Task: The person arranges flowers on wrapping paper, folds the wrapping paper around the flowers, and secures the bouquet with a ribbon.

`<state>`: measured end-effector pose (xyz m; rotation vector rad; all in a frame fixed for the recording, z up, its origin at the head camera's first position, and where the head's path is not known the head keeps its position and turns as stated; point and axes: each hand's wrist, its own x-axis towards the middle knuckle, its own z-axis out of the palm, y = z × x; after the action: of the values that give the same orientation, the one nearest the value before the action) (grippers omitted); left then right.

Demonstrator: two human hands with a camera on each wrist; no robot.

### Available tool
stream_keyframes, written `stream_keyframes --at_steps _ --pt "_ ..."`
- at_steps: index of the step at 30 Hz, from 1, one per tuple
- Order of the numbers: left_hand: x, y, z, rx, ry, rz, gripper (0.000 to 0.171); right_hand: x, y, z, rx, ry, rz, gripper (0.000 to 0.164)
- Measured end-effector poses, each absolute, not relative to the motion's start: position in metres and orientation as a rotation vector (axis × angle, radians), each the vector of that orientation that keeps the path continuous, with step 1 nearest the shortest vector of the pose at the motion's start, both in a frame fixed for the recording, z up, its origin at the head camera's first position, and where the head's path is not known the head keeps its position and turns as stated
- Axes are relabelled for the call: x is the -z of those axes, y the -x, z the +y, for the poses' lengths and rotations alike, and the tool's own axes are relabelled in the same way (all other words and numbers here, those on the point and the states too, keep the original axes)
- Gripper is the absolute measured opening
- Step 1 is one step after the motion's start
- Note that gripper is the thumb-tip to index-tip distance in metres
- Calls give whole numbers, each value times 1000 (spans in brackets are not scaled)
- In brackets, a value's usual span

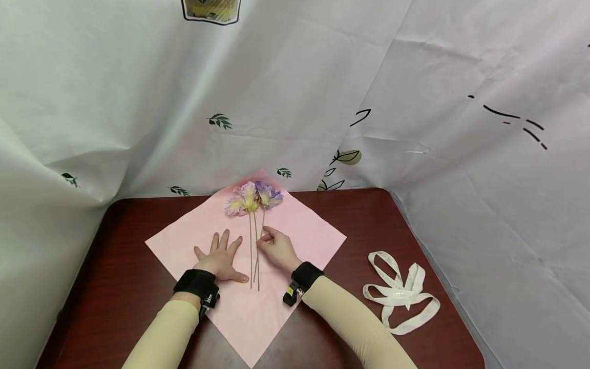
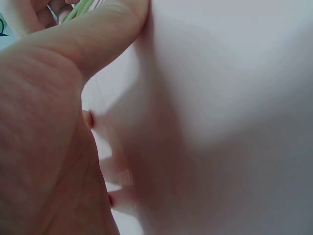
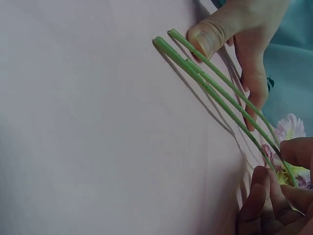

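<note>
A sheet of pink wrapping paper lies cornerwise on the table. Long-stemmed artificial flowers rest on it: pink-and-yellow blooms at left, a purple bloom at right. Their thin green stems run toward the person and cross low down. With fingers spread, the left hand presses flat on the paper left of the stems, its thumb close to the stem ends. From the right side, the right hand pinches a stem of the purple flower between thumb and fingertips. In the left wrist view, the left thumb hides most of the stems.
A loosely looped white ribbon lies on the dark red table to the right. Behind and beside the table hangs a pale curtain printed with leaves. The paper's far corner leans up against it.
</note>
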<state>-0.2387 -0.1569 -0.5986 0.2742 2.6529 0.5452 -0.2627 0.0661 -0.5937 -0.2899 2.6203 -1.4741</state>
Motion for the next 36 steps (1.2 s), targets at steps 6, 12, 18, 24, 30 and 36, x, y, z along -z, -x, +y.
stream_keyframes --at_steps 6,12,18,24,30,36 --pt "599 239 -158 -561 -276 2654 130 594 262 67 1492 258 2622 58" --pt "599 238 -157 -547 -284 2667 131 593 261 68 1510 252 2618 59" --pt "598 237 -155 -551 -287 2674 129 590 256 78 1508 275 2649 61" --pt "598 235 -154 -574 -307 2674 129 590 241 120 1217 629 2783 57" --pt "590 231 -156 -599 -303 2653 127 585 220 167 741 1066 2763 49" --pt "585 224 -158 -637 -318 2673 124 582 205 191 544 1225 2631 61"
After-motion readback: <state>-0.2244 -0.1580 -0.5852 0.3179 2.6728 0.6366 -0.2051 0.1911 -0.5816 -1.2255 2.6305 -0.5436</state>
